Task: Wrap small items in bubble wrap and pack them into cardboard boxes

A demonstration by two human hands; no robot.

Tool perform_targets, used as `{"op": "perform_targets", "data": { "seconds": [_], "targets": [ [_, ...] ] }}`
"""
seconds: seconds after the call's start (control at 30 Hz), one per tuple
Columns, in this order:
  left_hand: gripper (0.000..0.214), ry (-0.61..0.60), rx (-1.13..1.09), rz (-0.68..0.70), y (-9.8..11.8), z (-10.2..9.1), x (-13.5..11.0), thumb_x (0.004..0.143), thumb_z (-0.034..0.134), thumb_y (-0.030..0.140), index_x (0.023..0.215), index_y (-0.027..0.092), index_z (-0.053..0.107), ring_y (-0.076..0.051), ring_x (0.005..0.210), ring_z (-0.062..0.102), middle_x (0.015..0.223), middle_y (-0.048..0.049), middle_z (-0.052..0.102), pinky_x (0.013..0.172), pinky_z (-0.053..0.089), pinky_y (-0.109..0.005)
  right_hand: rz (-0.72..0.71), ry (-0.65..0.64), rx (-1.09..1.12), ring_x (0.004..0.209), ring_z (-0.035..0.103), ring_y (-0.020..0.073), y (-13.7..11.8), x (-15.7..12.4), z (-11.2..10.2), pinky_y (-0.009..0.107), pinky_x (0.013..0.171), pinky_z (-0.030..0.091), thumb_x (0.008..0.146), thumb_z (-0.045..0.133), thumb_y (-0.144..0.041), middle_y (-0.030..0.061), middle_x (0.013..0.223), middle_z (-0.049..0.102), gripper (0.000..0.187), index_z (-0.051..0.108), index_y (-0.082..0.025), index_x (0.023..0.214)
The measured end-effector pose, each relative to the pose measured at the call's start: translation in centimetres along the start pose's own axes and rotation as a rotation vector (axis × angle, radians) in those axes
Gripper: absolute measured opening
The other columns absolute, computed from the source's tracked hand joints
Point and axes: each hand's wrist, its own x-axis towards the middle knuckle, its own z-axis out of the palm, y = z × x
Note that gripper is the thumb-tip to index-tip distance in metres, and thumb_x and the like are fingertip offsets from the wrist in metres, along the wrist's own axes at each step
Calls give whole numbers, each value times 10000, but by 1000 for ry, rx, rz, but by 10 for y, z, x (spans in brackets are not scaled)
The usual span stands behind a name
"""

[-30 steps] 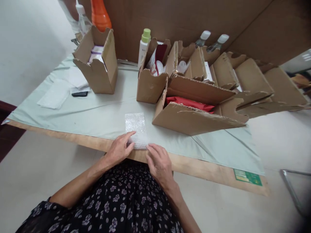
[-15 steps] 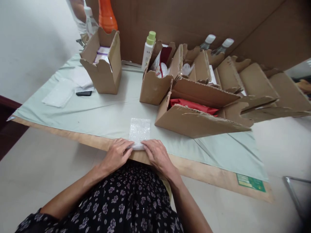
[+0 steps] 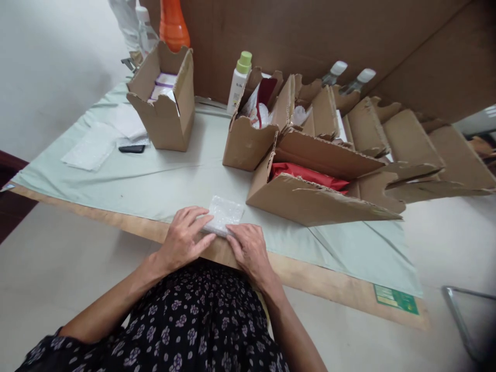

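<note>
A small piece of clear bubble wrap [image 3: 228, 211] lies at the table's front edge, its near side folded into a thick strip. My left hand [image 3: 185, 236] has its fingers on the left end of that fold, with the thumb below it. On the right end, my right hand [image 3: 250, 247] grips the fold between fingers and thumb. Whether anything is wrapped inside the fold cannot be seen.
Cardboard bins [image 3: 325, 199] line the right side, the nearest holding red packets [image 3: 310, 176]. Another cardboard bin [image 3: 170, 121] stands back left, beside bubble wrap sheets [image 3: 91, 147] and a black object [image 3: 132, 149]. A white bottle [image 3: 238, 82] and an orange vase-like object [image 3: 174, 26] are behind.
The bubble wrap has turned clockwise and less of it lies flat beyond my hands. My left hand has shifted slightly left and its thumb has spread.
</note>
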Motion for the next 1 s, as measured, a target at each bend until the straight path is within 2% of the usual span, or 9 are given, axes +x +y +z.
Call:
{"op": "perform_targets", "data": {
  "seconds": [0.2,0.4,0.5,0.57,0.63,0.7,0.8,0.9,1.0],
  "targets": [
    [249,-72,2,-75,-8,23,6,1005,523,160,1132,195,734,-258,992,669,1039,-97,750,922,533,-450,16,47,-36,1194,630,304,2,0,-7,460,986,476,1020,593,-274,157,1328,712,333,699,-193,1325],
    [356,33,-24,-222,-13,24,11,1001,573,292,1317,144,642,-292,1086,675,1185,-160,708,960,567,-488,37,3,-13,1168,652,296,8,15,0,457,972,485,997,588,-158,122,1260,754,286,743,-222,1229],
    [575,60,-333,-493,-5,14,-3,964,632,387,1468,143,500,-265,1062,713,1311,-191,681,901,615,-443,53,47,20,1091,693,246,3,15,-2,418,950,510,1032,542,-172,91,1184,787,284,744,-230,1223],
    [725,-7,-639,-683,2,10,-9,932,670,431,1544,148,403,-259,1078,729,1337,-195,685,925,618,-431,30,35,105,1059,709,215,-6,8,-7,398,961,520,1042,543,-188,59,1145,802,271,744,-244,1215],
    [801,-94,-847,-760,10,8,-11,931,669,440,1593,145,327,-247,1062,739,1248,-167,733,951,610,-416,27,6,231,1057,712,202,-13,-4,-13,397,985,527,1042,556,-213,40,1134,802,253,745,-261,1204],
    [811,-131,-943,-744,18,10,-8,936,669,417,1610,157,302,-221,1009,742,1148,-123,762,936,610,-379,84,24,340,1167,689,227,-14,-17,-18,431,1036,528,1018,599,-266,68,1258,765,267,728,-260,1252],
    [726,-170,-978,-595,32,14,-3,939,679,353,1580,197,375,-195,970,741,1129,-94,760,907,614,-330,224,93,496,1260,669,267,-7,-34,-31,433,1026,571,957,669,-331,127,1406,691,455,642,-238,1401],
    [570,-265,-951,-405,43,14,8,983,645,329,1522,254,477,-185,942,752,1103,-74,761,874,627,-310,266,78,625,1001,763,222,0,-41,-62,329,861,628,953,669,-311,74,1135,794,304,720,-255,1247],
    [614,-201,-784,-119,53,8,35,984,665,387,1555,314,452,-257,1177,711,1289,-110,715,1015,606,-407,241,177,518,869,771,206,5,-43,-120,291,767,627,945,702,-309,29,974,806,127,779,-295,1044]
  ]
}}
